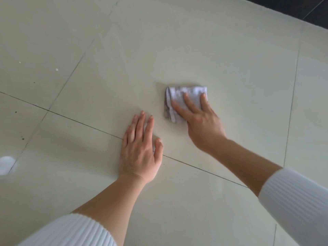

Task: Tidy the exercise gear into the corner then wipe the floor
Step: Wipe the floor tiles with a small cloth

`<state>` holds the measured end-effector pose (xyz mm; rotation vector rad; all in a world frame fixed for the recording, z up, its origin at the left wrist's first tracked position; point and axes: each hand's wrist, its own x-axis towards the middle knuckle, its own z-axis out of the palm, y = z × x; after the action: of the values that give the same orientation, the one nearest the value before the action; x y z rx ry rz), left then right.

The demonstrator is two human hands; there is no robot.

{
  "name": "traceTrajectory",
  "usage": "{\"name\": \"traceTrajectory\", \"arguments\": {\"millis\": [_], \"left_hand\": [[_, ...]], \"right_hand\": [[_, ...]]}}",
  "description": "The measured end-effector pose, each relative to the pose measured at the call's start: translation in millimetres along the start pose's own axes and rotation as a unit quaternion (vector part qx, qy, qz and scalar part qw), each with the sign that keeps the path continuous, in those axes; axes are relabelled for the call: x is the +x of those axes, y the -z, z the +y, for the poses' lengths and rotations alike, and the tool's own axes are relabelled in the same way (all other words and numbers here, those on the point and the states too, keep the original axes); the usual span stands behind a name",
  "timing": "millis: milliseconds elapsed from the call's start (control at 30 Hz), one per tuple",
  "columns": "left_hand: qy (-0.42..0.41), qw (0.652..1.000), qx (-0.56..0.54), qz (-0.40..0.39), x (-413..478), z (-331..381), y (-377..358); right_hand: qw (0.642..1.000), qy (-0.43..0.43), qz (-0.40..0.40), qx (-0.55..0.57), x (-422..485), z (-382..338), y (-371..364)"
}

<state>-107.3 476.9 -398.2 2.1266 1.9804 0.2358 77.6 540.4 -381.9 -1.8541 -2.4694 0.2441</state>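
Pressed flat by the right hand (200,119), fingers straight and slightly spread: a folded pale-lilac cloth (184,95) on a glossy cream floor tile (230,68), just past the dark grout line (85,124), well short of the tile's far edge. Braced palm-down across that line, fingers straight, holding nothing: the left hand (140,150). Probably light, soft and limp, with a terry-like nap. Likely to glide on smooth tile and bunch at folds. Best driven by palm pressure on top, or pinched at a folded edge.

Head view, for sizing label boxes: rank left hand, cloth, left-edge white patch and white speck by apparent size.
1. left hand
2. cloth, partly hidden under the right hand
3. white patch, cut off by the frame
4. white speck
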Motion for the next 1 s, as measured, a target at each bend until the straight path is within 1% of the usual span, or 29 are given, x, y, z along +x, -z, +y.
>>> {"name": "traceTrajectory", "arguments": {"millis": [33,100,133,167,200,267,333,400,500,567,700,767,800,867,1000], "left_hand": [[0.002,1.000,-0.002,-0.003,-0.1,0.1,0.4],[0.003,1.000,-0.005,-0.005,-0.4,0.5,1.0],[0.003,1.000,-0.006,-0.004,-0.5,0.8,1.2],[0.002,1.000,-0.007,-0.003,-0.6,1.0,1.3],[0.002,1.000,-0.007,-0.003,-0.9,1.1,1.1],[0.002,1.000,-0.007,-0.004,-1.1,1.7,0.4],[0.002,1.000,-0.009,-0.001,-2.1,1.5,-1.0],[0.002,1.000,-0.011,0.006,-3.1,1.2,-2.3],[0.002,1.000,-0.015,0.016,-3.6,1.8,-2.7],[0.004,1.000,-0.015,0.018,-2.7,2.4,-2.8],[0.007,1.000,-0.015,0.018,-2.6,2.4,-2.4],[0.005,1.000,-0.016,0.016,-2.2,1.8,-2.4],[0.005,1.000,-0.015,0.015,-2.1,1.5,-2.7],[0.004,1.000,-0.012,0.011,-2.2,0.9,-3.1],[-0.007,1.000,-0.014,0.008,-2.6,0.3,-3.9]], "right_hand": [[0.999,0.044,0.017,-0.009,-12.0,0.6,-2.4],[0.993,0.115,0.015,-0.022,-17.5,18.4,-0.4],[0.991,0.131,0.002,-0.025,-11.1,29.7,4.1],[0.992,0.126,-0.009,-0.028,0.6,38.6,9.9],[0.994,0.105,-0.013,-0.032,16.7,45.3,15.0],[0.999,0.017,-0.028,-0.017,57.1,50.2,24.5],[0.995,-0.084,-0.055,0.001,98.1,46.7,27.4],[0.987,-0.144,-0.074,0.008,133.3,35.3,30.8],[0.982,-0.162,-0.097,0.024,167.6,13.2,31.8],[0.985,-0.135,-0.109,0.014,173.3,-6.9,31.0],[0.994,0.001,-0.114,-0.007,139.1,-35.0,25.6],[0.991,0.035,-0.127,0.012,111.6,-29.0,25.9],[0.990,0.035,-0.132,0.020,96.7,-22.1,27.5],[0.991,-0.008,-0.127,0.031,62.8,-4.8,31.7],[0.981,-0.152,-0.117,0.032,-18.7,11.6,33.7]]}}
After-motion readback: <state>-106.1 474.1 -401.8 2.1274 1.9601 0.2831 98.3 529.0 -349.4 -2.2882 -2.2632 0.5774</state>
